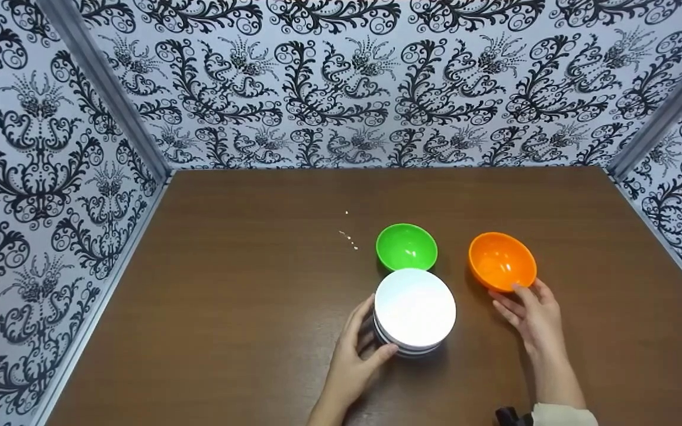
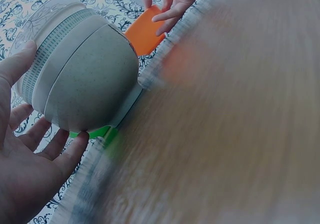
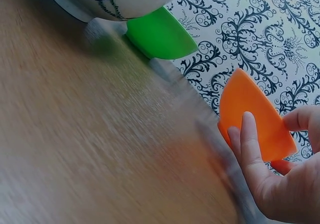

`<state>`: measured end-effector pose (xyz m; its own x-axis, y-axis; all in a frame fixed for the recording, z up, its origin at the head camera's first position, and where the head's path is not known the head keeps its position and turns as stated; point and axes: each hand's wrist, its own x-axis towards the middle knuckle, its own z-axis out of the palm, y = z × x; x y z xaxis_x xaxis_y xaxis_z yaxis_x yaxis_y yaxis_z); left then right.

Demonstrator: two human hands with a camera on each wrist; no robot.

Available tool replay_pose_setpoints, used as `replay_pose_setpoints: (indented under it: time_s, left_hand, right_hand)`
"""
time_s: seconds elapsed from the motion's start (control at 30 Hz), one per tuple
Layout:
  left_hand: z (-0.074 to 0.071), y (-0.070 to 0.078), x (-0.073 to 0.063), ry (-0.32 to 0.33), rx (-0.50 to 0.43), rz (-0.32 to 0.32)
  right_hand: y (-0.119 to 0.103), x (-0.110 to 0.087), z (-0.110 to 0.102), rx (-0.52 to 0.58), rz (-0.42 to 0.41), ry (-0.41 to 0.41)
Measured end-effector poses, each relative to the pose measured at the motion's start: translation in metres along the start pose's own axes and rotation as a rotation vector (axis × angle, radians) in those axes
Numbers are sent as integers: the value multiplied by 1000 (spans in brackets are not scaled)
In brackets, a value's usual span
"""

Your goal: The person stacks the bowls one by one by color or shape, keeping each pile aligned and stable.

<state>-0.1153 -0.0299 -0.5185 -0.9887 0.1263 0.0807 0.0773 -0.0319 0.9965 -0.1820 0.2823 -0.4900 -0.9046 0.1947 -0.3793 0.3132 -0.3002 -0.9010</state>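
A stack of white bowls (image 1: 415,307) stands in the near middle of the table, its round top bright white in the head view. Around its left side my left hand (image 1: 353,355) is curved, thumb at the front and fingers behind. The left wrist view shows the stack's speckled lower bowl (image 2: 92,78) and a dotted green band above it. My right hand (image 1: 533,313) pinches the near rim of an orange bowl (image 1: 502,260), thumb on the rim and fingers under its side. Directly behind the stack is a green bowl (image 1: 406,245), its near edge partly hidden.
Small white specks (image 1: 348,238) lie on the brown table (image 1: 246,266), left of the green bowl. Patterned walls (image 1: 341,83) border the table at the back and both sides. A black object (image 1: 512,416) shows by the right sleeve.
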Motion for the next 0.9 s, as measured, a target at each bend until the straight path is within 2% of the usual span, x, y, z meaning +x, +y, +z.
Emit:
replay_pose_setpoints:
  time_s: [0.17,0.9]
  left_hand:
    - [-1,0,0,-7,-4,-9]
    - [0,-2,0,2,-2,16]
  right_hand:
    - [3,-2,2,-14,-28,-2]
    - [8,-7,1,-64,-12,-36]
